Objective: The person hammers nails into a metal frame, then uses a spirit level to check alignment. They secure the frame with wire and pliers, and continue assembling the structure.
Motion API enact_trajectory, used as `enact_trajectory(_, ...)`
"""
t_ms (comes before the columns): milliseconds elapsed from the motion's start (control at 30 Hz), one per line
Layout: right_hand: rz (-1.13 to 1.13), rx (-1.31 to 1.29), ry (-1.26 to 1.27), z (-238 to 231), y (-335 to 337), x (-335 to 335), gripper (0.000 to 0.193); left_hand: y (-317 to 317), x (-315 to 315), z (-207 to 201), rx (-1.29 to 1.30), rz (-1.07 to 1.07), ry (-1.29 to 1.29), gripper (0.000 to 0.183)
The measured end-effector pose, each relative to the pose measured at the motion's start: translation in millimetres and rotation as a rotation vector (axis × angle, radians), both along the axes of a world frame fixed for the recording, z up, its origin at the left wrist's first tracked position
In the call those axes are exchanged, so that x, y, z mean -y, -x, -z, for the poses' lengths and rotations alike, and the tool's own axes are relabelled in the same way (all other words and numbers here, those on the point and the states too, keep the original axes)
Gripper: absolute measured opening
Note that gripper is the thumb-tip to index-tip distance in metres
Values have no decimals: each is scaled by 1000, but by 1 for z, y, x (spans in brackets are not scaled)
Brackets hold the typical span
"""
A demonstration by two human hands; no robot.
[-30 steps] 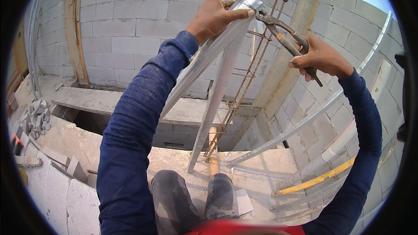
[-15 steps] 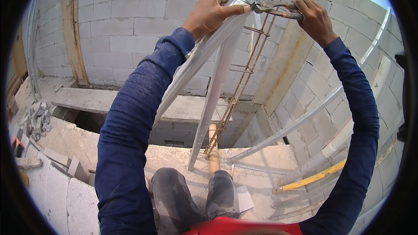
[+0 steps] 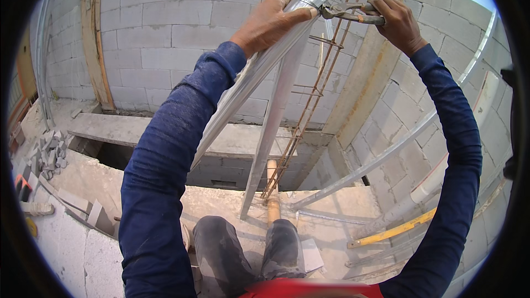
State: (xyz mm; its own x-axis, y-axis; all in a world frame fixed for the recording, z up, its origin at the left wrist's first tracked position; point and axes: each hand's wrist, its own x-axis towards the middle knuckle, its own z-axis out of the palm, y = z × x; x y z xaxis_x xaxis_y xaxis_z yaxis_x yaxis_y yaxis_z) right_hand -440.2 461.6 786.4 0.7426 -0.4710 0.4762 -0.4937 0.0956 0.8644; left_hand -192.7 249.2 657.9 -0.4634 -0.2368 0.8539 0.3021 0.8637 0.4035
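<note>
My left hand [image 3: 275, 26] is closed around the upper end of a slanting bundle of shiny metal channels [image 3: 248, 84], its thumb along the near side. Thin tie wire [image 3: 303, 1] loops around that end beside my fingers. My right hand [image 3: 398, 25] grips the handles of a pair of pincers [image 3: 353, 15], worn dark with orange traces. Their jaws meet the wire at the tip of the channels; whether they are fully closed on it is too small to tell. Behind the bundle, a metal post [image 3: 269, 138] rises from the slab and passes beside the bundle's top.
Rusty rebar [image 3: 309, 107] stands behind the post, near a pale block wall [image 3: 165, 27]. A concrete ledge [image 3: 141, 128] borders a dark opening [image 3: 117, 155]. Broken block pieces [image 3: 51, 154] lie left. A yellow level [image 3: 392, 229] and a slanting metal bar [image 3: 381, 159] are right.
The view has shifted slightly. My left hand keeps its hold on the channels, and the pincers stay at the wire with barely any movement.
</note>
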Motion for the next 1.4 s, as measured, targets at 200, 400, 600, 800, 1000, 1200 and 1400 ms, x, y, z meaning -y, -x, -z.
enact_trajectory(200,26,17,-3,0,2,-1,31,7,5,-1,125,86,-34,74)
enact_trajectory(400,53,174,-132,5,-2,-1,27,14,16,1,97,142,3,66)
enact_trajectory(600,293,468,-333,9,-26,-16,33,15,19,1,111,141,-1,62)
enact_trajectory(800,467,1380,-954,13,-53,-38,47,11,17,-3,120,156,18,58)
enact_trajectory(1000,428,1479,-990,29,-78,-61,38,16,15,0,49,170,-29,66)
enact_trajectory(1200,236,264,-63,55,-80,-72,50,16,20,0,116,152,11,58)
enact_trajectory(1400,354,30,164,58,-72,-69,49,14,20,-1,119,134,-6,58)
